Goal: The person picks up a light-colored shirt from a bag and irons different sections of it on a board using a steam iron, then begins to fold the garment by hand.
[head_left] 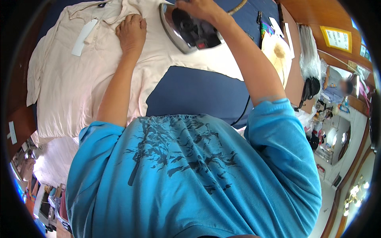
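A pale cream long-sleeved shirt (91, 79) lies spread over a dark blue padded surface (194, 89). My left hand (131, 31) rests on its fabric below the collar, palm down with the fingers apart and slightly bent. A long white tag (84, 37) lies on the shirt's front to the left of that hand. At the top of the view, my right hand (198, 8) is closed round the handle of a clothes iron (190, 33). The iron, dark with a metal soleplate edge, sits over the shirt to the right of my left hand. Its underside is hidden.
A tan cloth-covered hose (238, 7) runs near the iron. On the right are a cream pad with a brown scorch mark (279, 53) and clear plastic bags (310, 51). A black cord (242, 113) hangs by my waist. Another person (335, 85) is farther right.
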